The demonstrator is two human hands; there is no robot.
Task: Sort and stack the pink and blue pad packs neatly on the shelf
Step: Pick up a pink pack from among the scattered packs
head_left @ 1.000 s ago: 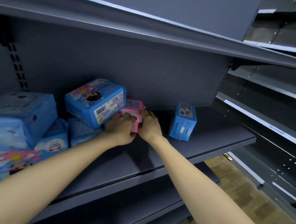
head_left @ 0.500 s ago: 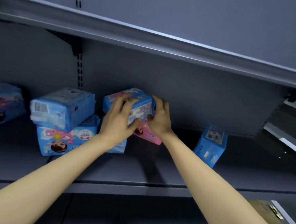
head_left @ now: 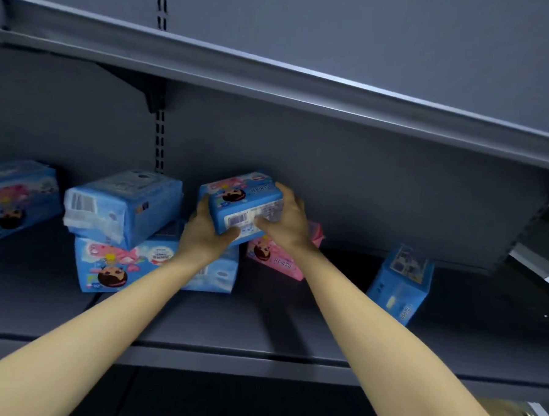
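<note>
Both hands were clamped on one blue pad pack [head_left: 245, 203], which was held clear of the grey metal shelf [head_left: 260, 331] and close to the back panel. The left hand [head_left: 206, 233] cupped its near-left corner. The right hand [head_left: 286, 222] wrapped the right end, with its fingers over the top and its thumb on the barcode face. The pack's long axis ran roughly left to right between the two hands.

The blue stack [head_left: 123, 206], two packs high, stood just to the left on the left hand's side, so setting the held pack with its own colour would probably mean a short carry leftward. The pink pack [head_left: 276, 260] lay directly beneath the right wrist, tilted and partly hidden by it. A lower blue pack [head_left: 215, 274] sat under the left hand, and whether the held pack touched it could not be told. A lone blue pack [head_left: 401, 284] leaned on end, well apart to the right.

The packs were soft, rounded bricks in glossy printed film with crimped seams at the ends. They would likely squash under a grip and slide against each other.
</note>
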